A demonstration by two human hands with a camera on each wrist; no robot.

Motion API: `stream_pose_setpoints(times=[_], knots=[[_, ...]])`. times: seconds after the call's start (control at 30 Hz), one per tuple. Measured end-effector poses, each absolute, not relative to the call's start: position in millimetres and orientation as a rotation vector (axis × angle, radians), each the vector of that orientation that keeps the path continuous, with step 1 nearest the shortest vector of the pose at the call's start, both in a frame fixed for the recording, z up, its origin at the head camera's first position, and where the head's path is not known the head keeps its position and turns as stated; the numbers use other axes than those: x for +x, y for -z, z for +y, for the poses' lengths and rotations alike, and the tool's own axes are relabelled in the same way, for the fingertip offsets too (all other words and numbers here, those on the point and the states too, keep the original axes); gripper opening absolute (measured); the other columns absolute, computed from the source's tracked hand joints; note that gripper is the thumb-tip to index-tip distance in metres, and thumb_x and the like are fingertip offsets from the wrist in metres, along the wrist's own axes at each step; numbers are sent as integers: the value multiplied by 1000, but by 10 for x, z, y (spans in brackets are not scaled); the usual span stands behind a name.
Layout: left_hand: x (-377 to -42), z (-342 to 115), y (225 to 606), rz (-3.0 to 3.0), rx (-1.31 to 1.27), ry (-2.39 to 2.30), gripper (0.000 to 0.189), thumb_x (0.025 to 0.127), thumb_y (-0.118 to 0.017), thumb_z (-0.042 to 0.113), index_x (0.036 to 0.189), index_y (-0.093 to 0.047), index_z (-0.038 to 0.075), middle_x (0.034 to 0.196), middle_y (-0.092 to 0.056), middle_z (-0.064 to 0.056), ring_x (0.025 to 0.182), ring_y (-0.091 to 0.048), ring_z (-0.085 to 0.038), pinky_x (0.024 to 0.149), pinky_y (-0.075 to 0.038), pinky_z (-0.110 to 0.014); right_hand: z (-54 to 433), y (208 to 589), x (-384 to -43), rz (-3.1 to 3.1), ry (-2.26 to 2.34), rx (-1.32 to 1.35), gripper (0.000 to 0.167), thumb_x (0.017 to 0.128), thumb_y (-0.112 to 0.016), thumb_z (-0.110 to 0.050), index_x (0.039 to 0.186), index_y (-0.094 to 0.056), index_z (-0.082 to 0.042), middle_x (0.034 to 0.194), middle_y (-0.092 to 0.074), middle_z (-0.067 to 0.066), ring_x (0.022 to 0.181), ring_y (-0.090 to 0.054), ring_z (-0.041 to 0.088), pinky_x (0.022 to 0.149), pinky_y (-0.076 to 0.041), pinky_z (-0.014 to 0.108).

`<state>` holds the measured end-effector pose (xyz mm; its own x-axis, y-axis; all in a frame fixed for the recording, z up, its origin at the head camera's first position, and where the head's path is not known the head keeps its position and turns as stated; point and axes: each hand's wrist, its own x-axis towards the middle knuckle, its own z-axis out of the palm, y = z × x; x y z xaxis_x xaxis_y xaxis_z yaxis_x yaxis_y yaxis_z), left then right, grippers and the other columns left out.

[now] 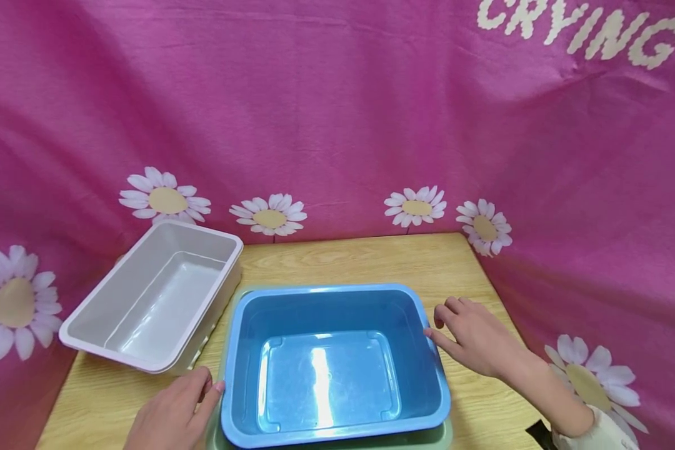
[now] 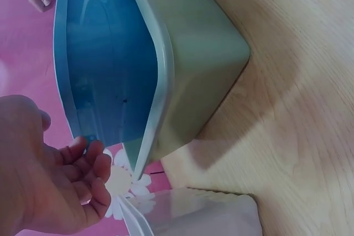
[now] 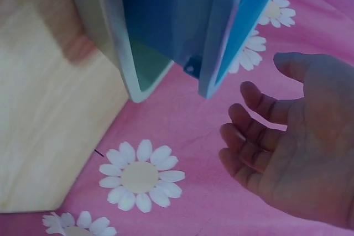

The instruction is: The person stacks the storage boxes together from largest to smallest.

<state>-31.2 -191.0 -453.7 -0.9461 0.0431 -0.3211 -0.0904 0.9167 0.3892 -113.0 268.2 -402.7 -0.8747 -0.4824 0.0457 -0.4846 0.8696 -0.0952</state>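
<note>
A blue plastic basin (image 1: pixel 332 310) sits nested in a pale green basin (image 2: pixel 202 59), its rim standing above the green one. My left hand (image 1: pixel 171 412) is at the blue basin's left side, thumb tip right at the rim. In the left wrist view, that hand's fingers (image 2: pixel 94 167) are loosely bent and overlap a corner of the blue rim. At the right side, my right hand (image 1: pixel 475 337) hovers with bent, spread fingers, its thumb close to the rim. The right wrist view shows this hand (image 3: pixel 293 131) apart from both basins, holding nothing.
A light grey basin (image 1: pixel 171 300) stands at the left of the wooden table (image 1: pixel 349 256), angled beside the nested pair. Pink cloth (image 1: pixel 315 125) with white daisies hangs behind the table and along both sides. A dark strap (image 1: pixel 540 433) shows near the right sleeve.
</note>
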Motion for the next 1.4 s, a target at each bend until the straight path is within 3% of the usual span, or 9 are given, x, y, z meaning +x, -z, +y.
stream_pose_setpoints(times=[0.27,1.0,1.4], knots=[[-307,-2014,4516,2839,-18,-568,33,102,-50,45,87,-52,16,75,-43,1,72,-45,-18,61,-38,-37,2603,3914,-1355,-2929,-217,883,14,92,-69,-25,96,-65,-12,91,-58,1,83,-55,17,74,-52,38],[-299,-2350,4411,2970,-169,-572,43,101,-46,52,92,-51,10,70,-43,-2,62,-45,-19,50,-36,-37,2227,3660,-1864,-2816,-132,1097,21,93,-68,-28,103,-65,-10,97,-63,6,89,-59,22,81,-53,40],[-347,-2618,4342,3017,-156,-577,42,103,-46,46,93,-50,5,73,-49,-4,62,-48,-21,48,-38,-39,1990,3611,-2046,-2785,-83,1196,21,96,-64,-29,103,-65,-9,99,-62,8,90,-58,23,83,-50,39]])
